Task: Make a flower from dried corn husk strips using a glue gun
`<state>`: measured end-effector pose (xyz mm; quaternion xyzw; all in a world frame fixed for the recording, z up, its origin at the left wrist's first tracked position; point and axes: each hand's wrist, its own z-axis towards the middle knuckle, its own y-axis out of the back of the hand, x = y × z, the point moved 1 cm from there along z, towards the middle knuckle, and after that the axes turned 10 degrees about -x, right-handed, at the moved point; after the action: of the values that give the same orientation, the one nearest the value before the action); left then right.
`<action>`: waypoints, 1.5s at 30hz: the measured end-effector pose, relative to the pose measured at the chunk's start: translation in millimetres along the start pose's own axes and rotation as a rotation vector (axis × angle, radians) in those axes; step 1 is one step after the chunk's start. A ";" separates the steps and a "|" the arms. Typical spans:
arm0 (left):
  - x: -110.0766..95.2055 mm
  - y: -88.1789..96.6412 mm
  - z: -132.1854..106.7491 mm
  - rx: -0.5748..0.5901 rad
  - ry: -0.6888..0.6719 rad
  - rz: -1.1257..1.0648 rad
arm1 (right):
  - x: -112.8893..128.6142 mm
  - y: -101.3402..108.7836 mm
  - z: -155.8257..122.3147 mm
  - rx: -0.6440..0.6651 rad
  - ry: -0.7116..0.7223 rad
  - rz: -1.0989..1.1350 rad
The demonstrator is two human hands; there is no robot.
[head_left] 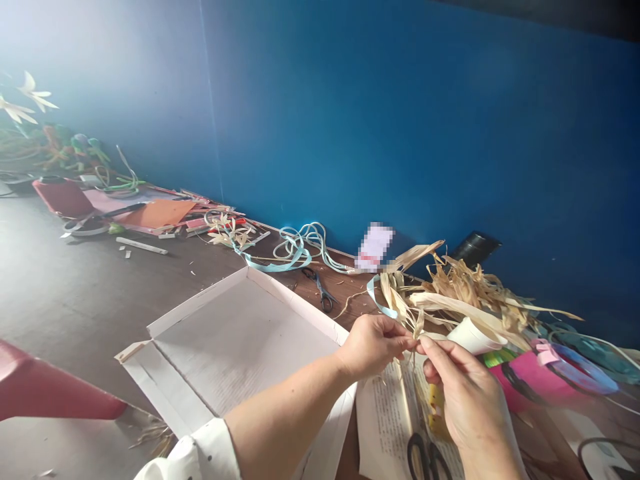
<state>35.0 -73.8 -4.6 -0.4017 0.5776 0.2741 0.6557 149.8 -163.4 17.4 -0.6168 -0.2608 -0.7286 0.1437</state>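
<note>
Between my two hands a small piece of dried corn husk [418, 324] stands up, with thin ends hanging below it. My left hand [374, 345] pinches it at the base from the left. From the right, the thumb and forefinger of my right hand [463, 383] close on the same spot, fingertips touching. Just behind lies a heap of dried corn husks [467, 287]. A white cup [475, 335] rests tipped on its side by my right hand. Below my hands is a printed page [377, 417], with black-handled scissors [419, 455] on it.
A shallow white cardboard box [240, 327] lies left of my hands. Behind it are dark scissors [320, 290] and a coiled pale cable [315, 237]. A pink container [535, 380] stands at right. Coloured paper [163, 213] lies along the blue wall [375, 120].
</note>
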 end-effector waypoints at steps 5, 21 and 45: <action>-2.6 -0.6 -1.7 -0.014 -0.002 0.007 | 1.0 0.5 -3.8 -0.001 0.020 -0.017; 0.6 -2.2 0.0 -0.053 -0.002 0.049 | 7.4 6.1 -11.8 -0.042 0.152 -0.215; -2.6 -3.1 -0.2 -0.076 0.035 -0.040 | 0.9 9.7 -14.5 -0.095 0.342 -0.300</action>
<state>37.0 -75.3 -1.4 -0.4422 0.5700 0.2758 0.6352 142.9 -179.4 18.7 -0.4447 -0.2868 -0.8473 0.0464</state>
